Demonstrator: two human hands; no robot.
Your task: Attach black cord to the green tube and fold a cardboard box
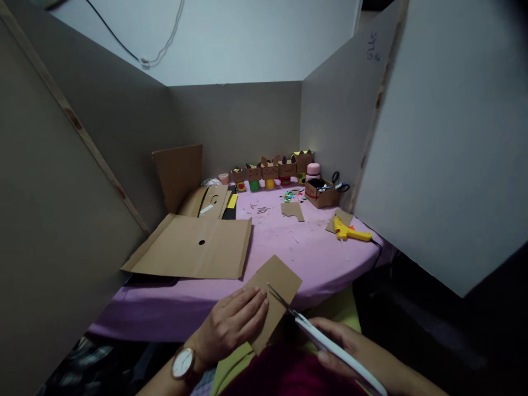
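Observation:
My left hand [233,324], with a watch on its wrist, grips a small brown cardboard piece [278,278] over the near edge of the pink table [313,253]. My right hand [350,352] is closed around white-handled scissors [305,322]. The scissor blades sit across the cardboard piece, pointing up and left into it. The piece hangs partly over my lap.
A large flat cardboard sheet [193,247] lies at the table's left. A yellow glue gun [348,231] rests at right. A row of small cardboard figures [270,171] and a box of tools [322,192] stand at the back. Grey partition boards [445,137] enclose the table.

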